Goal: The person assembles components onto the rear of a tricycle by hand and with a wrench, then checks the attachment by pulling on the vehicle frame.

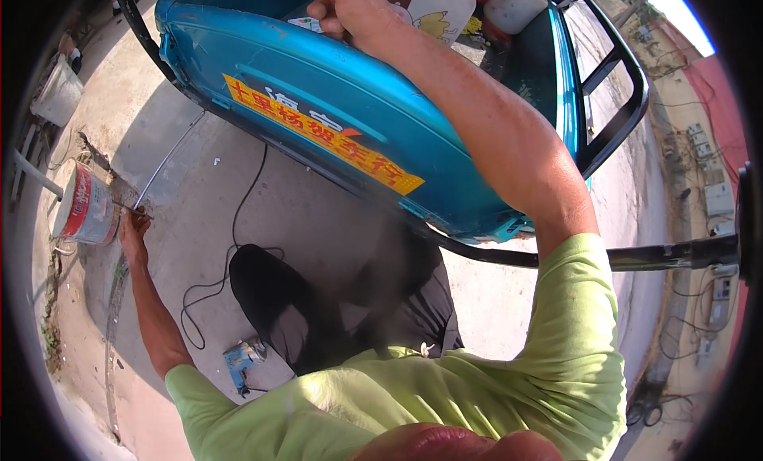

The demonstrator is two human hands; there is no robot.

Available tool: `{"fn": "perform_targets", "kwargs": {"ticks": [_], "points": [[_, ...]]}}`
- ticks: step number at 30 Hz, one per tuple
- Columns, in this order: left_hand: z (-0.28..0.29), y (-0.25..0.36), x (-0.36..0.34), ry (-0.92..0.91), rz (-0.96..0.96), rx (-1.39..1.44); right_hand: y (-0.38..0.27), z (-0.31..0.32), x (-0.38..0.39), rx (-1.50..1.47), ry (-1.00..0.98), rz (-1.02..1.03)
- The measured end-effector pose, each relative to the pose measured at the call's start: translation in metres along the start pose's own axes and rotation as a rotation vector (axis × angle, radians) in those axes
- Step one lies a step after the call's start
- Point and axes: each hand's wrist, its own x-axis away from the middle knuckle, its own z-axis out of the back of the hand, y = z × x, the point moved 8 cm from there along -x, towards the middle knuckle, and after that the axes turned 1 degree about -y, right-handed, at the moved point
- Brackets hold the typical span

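Note:
My left hand [133,237] is stretched out low to the left, its fingers closed around the lower end of a thin metal rod [168,155]. The rod slants up and right toward the underside of a blue metal cargo bed [318,87]. Just left of that hand is a white bucket with a red label [89,205]. My right arm reaches across the bed's side panel. Above its upper edge, my right hand [354,16] is closed with curled fingers; whatever they may hold is hidden. A yellow sticker [318,135] runs along the panel.
A blue power tool [241,364] lies beside my bent leg, near a black cable [236,222] on the concrete. A black tubular bar [668,256] projects right. Inside the bed are a white bucket [515,8] and a pale container with cartoon prints [433,4]. Another bucket [60,94] stands far left.

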Motion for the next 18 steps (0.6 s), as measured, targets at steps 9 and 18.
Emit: {"fn": "perform_targets", "kwargs": {"ticks": [9, 18], "points": [[0.013, -0.032, -0.032, 0.114, 0.350, -0.165, -0.007, -0.009, 0.005, 0.065, -0.100, 0.077], [0.015, -0.036, -0.030, 0.144, 0.475, -0.089, -0.008, -0.002, 0.014, 0.073, 0.021, 0.173]]}}
